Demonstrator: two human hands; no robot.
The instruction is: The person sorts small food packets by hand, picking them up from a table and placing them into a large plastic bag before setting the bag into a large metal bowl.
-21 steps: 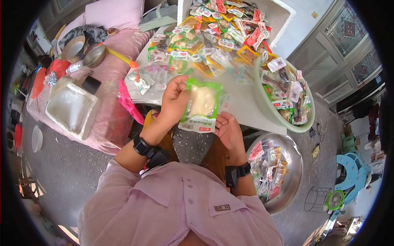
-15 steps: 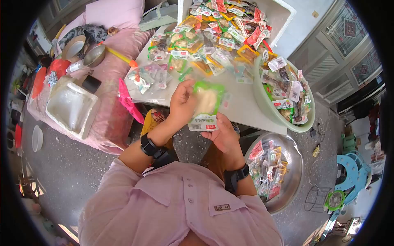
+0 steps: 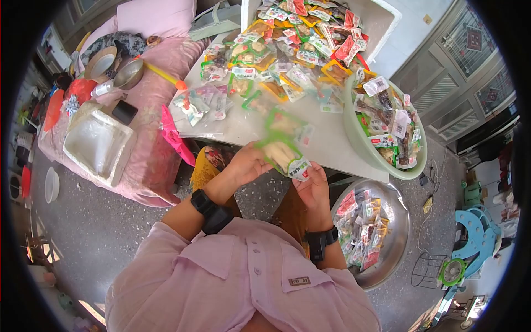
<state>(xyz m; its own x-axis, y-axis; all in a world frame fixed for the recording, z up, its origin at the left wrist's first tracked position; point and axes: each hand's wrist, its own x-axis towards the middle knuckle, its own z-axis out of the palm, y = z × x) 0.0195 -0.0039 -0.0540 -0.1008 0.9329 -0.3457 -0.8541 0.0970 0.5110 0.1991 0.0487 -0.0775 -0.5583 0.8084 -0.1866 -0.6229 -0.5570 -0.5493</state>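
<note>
A clear, green-edged sealed food packet (image 3: 281,155) with pale contents is held at the table's front edge, its printed white end tilted down to the right. My left hand (image 3: 249,165) pinches its left edge, while my right hand (image 3: 313,187) grips the white end. Just beyond it, a second green-edged packet (image 3: 286,123) lies blurred on the white table (image 3: 232,126). Farther back a heap of mixed packets (image 3: 276,61) spreads out of a white foam box (image 3: 381,22).
Right of the heap stands a pale green basin (image 3: 354,135) full of packets. Below it on the floor is a metal basin (image 3: 395,238) with more packets. At left, a pink-covered bed (image 3: 149,160) bears a foam tray (image 3: 91,146) and pans. A green fan (image 3: 452,271) stands far right.
Both hands have lowered the packet and turned it from upright to slanting. My right hand has moved slightly right, and the second green-edged packet behind now shows more.
</note>
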